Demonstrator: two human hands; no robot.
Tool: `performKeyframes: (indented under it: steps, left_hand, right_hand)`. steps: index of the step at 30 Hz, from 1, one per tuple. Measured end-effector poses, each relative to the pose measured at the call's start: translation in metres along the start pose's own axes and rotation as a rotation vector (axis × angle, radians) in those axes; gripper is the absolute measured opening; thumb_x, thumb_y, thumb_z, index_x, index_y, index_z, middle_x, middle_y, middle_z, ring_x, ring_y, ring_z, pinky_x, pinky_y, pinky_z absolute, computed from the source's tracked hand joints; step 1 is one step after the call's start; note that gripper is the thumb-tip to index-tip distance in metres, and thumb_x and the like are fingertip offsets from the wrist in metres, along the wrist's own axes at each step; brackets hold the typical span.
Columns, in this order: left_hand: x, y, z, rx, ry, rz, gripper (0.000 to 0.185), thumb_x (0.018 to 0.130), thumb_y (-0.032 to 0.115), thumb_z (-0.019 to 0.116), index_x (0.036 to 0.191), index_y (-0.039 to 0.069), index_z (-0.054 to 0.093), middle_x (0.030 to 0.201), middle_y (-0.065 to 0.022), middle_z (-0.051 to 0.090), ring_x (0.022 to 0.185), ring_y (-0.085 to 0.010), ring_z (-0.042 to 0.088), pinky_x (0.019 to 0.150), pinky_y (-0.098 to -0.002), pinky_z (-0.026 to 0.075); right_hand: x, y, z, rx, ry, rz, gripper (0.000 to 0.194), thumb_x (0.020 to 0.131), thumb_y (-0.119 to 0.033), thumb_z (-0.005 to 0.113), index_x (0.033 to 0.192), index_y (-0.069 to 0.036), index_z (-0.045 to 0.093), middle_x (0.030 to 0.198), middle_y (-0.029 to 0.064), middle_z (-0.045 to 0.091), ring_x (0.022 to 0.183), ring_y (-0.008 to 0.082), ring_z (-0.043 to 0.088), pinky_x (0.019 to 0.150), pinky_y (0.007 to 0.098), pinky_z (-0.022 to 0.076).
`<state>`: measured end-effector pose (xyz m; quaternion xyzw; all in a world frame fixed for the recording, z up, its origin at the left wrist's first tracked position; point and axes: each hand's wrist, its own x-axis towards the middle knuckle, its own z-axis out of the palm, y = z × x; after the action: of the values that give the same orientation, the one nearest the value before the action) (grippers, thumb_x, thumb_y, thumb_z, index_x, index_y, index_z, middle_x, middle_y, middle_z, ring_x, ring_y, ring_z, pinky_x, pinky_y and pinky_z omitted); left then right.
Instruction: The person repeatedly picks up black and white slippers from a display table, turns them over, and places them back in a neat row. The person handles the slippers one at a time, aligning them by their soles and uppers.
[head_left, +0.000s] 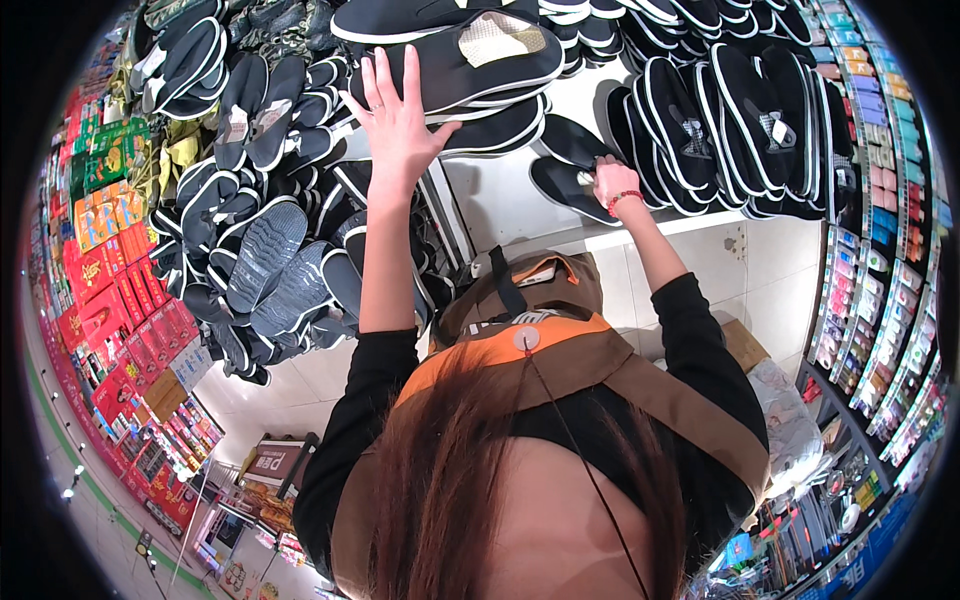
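Observation:
My left hand (397, 127) is spread, palm down, over the side of a stack of black cloth shoes with white-edged soles (480, 71). Its fingers lie on or just over the dark upper; whether they press on it cannot be told. My right hand (616, 184), with a red bead bracelet at the wrist, is closed on the heel end of a pair of black cloth shoes (566, 184). That pair lies on the white shelf (487, 199). Close to the right of it, more black shoes (682, 142) stand on edge in a tight row.
A heap of dark shoes (262, 262), some sole up, fills the left side. Red boxes (120, 300) line the far left. Racks of small packaged goods (877, 300) rise at the right. A brown and orange apron (600, 345) covers my front, below the shelf's front edge.

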<state>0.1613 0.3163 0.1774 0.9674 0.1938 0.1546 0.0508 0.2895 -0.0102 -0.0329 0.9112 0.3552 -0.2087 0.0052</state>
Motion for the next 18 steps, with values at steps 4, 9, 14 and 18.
performKeyframes:
  steps: [4, 9, 14, 18]
  left_hand:
    - [0.001, 0.003, 0.004, 0.063, 0.015, -0.046, 0.111, 0.064, 0.026, 0.088, 0.155, 0.019, 0.026, 0.159, -0.0208, 0.018, 0.147, -0.0405, 0.017, 0.110, -0.0717, 0.017]
    - [0.010, 0.010, -0.003, 0.094, 0.024, -0.086, 0.109, 0.064, 0.022, 0.087, 0.155, 0.023, 0.027, 0.158, -0.0224, 0.016, 0.147, -0.0431, 0.015, 0.113, -0.0687, 0.013]
    - [-0.011, 0.044, -0.008, -0.110, 0.101, -0.003, 0.106, 0.068, 0.037, 0.088, 0.154, 0.016, 0.030, 0.157, -0.0277, 0.011, 0.145, -0.0513, 0.008, 0.113, -0.0706, 0.008]
    - [-0.045, 0.054, -0.018, -0.084, 0.069, -0.076, 0.091, 0.074, 0.032, 0.085, 0.150, 0.019, 0.037, 0.155, -0.0275, 0.015, 0.143, -0.0506, 0.013, 0.114, -0.0654, 0.014]
  right_hand:
    - [-0.017, -0.016, 0.001, 0.078, 0.127, 0.127, 0.025, 0.090, -0.024, 0.062, 0.105, -0.004, 0.061, 0.105, 0.0140, 0.062, 0.099, 0.0308, 0.066, 0.075, 0.0443, 0.0574]
    - [-0.032, -0.022, -0.003, 0.189, 0.150, 0.467, 0.028, 0.097, -0.031, 0.055, 0.102, -0.004, 0.062, 0.111, 0.0144, 0.061, 0.103, 0.0323, 0.063, 0.078, 0.0459, 0.0558]
    - [0.007, -0.033, 0.019, 0.098, -0.157, 0.300, 0.026, 0.091, -0.022, 0.060, 0.110, -0.006, 0.067, 0.112, 0.0149, 0.068, 0.101, 0.0327, 0.069, 0.084, 0.0415, 0.0568]
    - [0.023, -0.022, 0.053, 0.119, -0.452, 0.286, 0.027, 0.087, -0.023, 0.060, 0.107, -0.010, 0.073, 0.117, 0.0147, 0.070, 0.108, 0.0307, 0.068, 0.087, 0.0394, 0.0555]
